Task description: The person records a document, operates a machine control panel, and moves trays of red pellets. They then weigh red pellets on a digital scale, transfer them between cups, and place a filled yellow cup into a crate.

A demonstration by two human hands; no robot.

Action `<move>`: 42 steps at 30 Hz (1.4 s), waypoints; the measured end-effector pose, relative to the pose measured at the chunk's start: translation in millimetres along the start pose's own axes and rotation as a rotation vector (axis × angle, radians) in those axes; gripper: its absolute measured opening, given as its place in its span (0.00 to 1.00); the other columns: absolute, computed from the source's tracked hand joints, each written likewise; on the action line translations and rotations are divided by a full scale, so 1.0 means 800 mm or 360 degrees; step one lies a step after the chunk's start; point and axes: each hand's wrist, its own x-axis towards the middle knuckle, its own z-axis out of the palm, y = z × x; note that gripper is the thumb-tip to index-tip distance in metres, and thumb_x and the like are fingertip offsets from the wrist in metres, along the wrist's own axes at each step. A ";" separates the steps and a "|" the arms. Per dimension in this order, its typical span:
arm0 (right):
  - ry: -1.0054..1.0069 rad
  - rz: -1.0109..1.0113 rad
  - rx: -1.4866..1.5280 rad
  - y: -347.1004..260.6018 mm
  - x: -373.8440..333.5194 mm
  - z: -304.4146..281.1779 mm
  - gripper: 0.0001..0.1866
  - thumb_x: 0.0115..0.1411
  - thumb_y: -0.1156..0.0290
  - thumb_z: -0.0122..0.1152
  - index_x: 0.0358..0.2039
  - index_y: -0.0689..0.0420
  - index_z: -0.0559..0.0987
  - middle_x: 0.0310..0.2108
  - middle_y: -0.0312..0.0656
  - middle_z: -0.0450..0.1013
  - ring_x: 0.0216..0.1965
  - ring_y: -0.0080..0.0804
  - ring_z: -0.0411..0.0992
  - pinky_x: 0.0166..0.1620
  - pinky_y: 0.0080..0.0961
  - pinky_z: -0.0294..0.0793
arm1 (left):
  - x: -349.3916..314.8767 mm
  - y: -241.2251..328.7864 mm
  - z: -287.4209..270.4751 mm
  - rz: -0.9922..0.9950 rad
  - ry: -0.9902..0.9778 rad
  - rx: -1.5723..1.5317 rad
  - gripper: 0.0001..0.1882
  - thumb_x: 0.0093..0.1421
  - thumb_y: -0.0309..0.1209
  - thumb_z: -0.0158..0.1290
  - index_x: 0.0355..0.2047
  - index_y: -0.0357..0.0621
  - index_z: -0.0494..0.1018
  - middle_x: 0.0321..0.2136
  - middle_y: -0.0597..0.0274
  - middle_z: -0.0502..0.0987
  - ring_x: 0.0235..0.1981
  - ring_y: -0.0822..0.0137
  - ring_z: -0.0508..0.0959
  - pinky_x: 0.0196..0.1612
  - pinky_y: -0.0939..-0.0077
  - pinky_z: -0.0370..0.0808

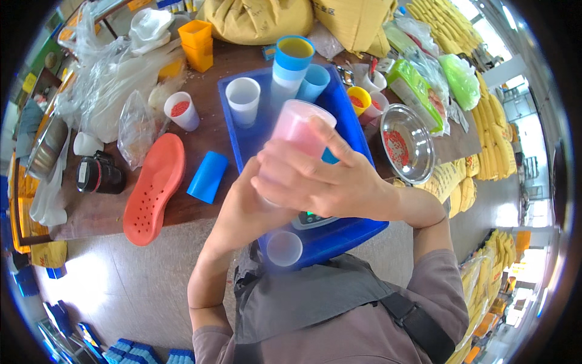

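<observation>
1. Pink-tinted cup (pixel 301 130) in the head view: it is raised between my hands above the blue tray (pixel 342 238), leaning and partly blurred. I cannot tell whether the tint is its plastic or something inside.
2. By my judgement, this cup is mid-handling: it is lifted, but not yet set down.
3. Red pellets (pixel 396 147) already sit in the white cup (pixel 188 121) on the left and the shiny bowl (pixel 427 144) on the right. The frosted cup (pixel 284 249) near me shows no red, so it may be left to do.
4. My right hand (pixel 324 177) wraps the cup's near side, fingers part-bent, thumb raised toward the rim.
5. My left hand (pixel 242 209) is at its lower left; its fingers are mostly hidden, so I cannot tell how closed they are.
</observation>
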 end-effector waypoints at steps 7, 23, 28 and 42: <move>0.0200 0.0067 -0.0384 -0.003 -0.002 0.004 0.16 0.59 0.62 0.60 0.48 0.46 0.79 0.53 0.33 0.73 0.66 0.31 0.61 0.70 0.51 0.59 | 0.013 -0.015 -0.002 0.0150 -0.0011 -0.0048 0.40 0.50 0.26 0.72 0.61 0.37 0.63 0.51 0.57 0.75 0.53 0.67 0.76 0.54 0.71 0.75; -0.0294 0.1393 0.1318 -0.011 -0.110 0.030 0.42 0.41 0.69 0.80 0.59 0.51 0.71 0.51 0.44 0.75 0.50 0.46 0.75 0.50 0.41 0.72 | 0.070 0.059 0.065 0.0634 -0.0207 0.2455 0.31 0.40 0.32 0.72 0.47 0.41 0.78 0.40 0.57 0.82 0.41 0.59 0.78 0.50 0.62 0.65; -0.0069 0.1443 0.1589 -0.012 -0.129 0.050 0.41 0.43 0.68 0.80 0.58 0.57 0.71 0.52 0.48 0.75 0.51 0.49 0.75 0.52 0.39 0.74 | 0.101 0.076 0.117 0.0531 -0.0656 0.3217 0.07 0.49 0.28 0.64 0.30 0.45 0.81 0.27 0.63 0.82 0.36 0.64 0.80 0.47 0.60 0.65; -0.0256 0.1669 0.0918 0.087 -0.269 0.002 0.20 0.57 0.72 0.65 0.50 0.60 0.78 0.46 0.47 0.78 0.50 0.41 0.76 0.56 0.34 0.73 | 0.114 0.110 0.108 0.0606 -0.0618 0.2673 0.26 0.43 0.40 0.71 0.42 0.43 0.80 0.29 0.55 0.82 0.36 0.50 0.81 0.53 0.61 0.67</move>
